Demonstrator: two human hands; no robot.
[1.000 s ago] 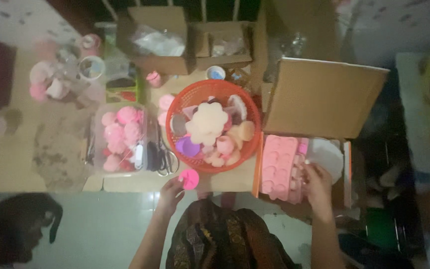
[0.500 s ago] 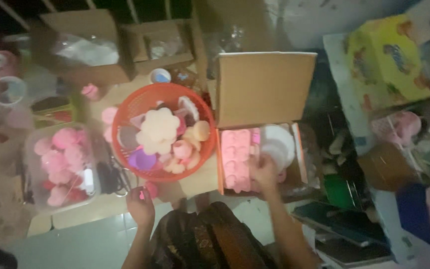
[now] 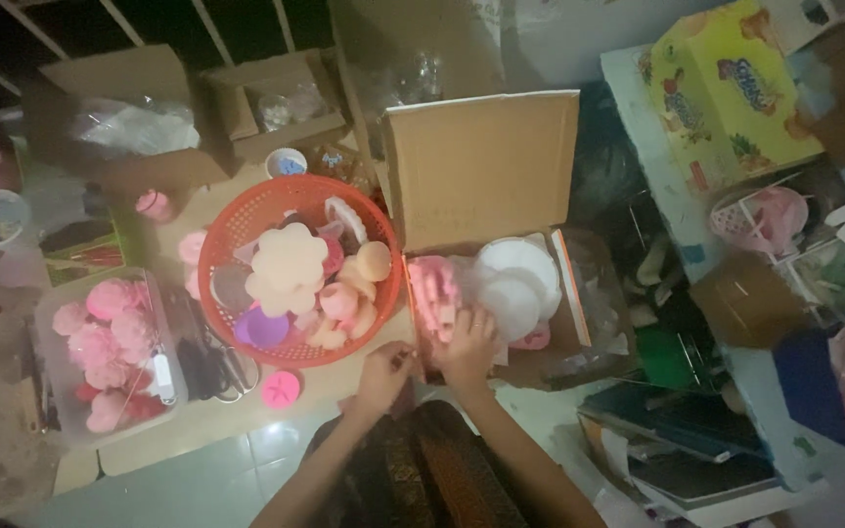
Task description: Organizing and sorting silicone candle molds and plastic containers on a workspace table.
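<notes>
Head view: an open box (image 3: 486, 166), flap raised for access, held a pink mould (image 3: 434, 293) beside a red basket (image 3: 237, 230). Right hand (image 3: 468, 349) closed on the mould; left hand (image 3: 383, 370) curled at the box edge, grip unclear.

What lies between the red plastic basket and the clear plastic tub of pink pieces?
In the head view, dark-handled scissors lie on the floor between the red plastic basket and the clear plastic tub.
</notes>
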